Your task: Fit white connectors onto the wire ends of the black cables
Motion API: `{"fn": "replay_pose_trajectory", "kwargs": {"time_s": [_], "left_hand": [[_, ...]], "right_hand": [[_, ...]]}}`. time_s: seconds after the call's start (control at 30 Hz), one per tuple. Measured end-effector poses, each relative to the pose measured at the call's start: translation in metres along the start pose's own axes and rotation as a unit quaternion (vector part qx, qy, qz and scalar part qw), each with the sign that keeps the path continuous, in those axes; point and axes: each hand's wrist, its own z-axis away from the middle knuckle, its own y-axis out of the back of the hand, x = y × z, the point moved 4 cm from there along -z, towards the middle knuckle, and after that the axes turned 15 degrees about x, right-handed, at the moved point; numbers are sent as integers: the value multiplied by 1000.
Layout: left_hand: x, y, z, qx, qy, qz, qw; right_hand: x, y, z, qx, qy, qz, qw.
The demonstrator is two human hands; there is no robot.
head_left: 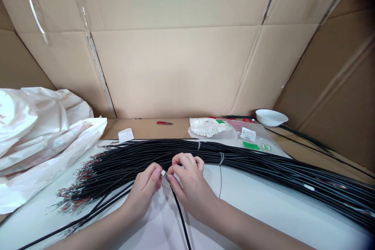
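2 hands at work: L grip [143,191] narrow, pinching 1 small white connector [163,172]; R grip [189,187] narrow on its black wire [176,203] (near end, hard to see), just near of 1 big cable bundle [187,156] on counter [258,199].

**Fig. 1.** One left hand [143,191], one right hand [190,187], one cable bundle [140,160], one connector [163,172].

Black cables too many to count; two ties [221,158] on the bundle. At 12 o'clock: one cutter [164,123], one bag [208,127]. At 1 o'clock: one bowl [271,117], two green labels [251,145]. At 11 o'clock: one card [125,135]. At 10 o'clock: one sack [35,133].
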Motion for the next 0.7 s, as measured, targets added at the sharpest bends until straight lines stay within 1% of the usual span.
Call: {"fn": "replay_pose_trajectory", "kwargs": {"time_s": [0.1,0.17,0.4,0.6,0.7], "left_hand": [[0,-3,-1,-40,-12,-16,999],[1,-4,-1,-50,-22,-23,998],[0,-5,-1,-63,-7,-41,997],[-1,-6,0,-73,-17,-53,996],[-1,-6,0,-75,-16,-53,996]], "right_hand": [[0,0,0,-7,3,2,1000],[-1,0,0,-10,10,7,1000],[-5,0,1,2,46,45,998],[-6,-2,4,-4,65,68,996],[-5,-3,4,15,66,64,996]]}}
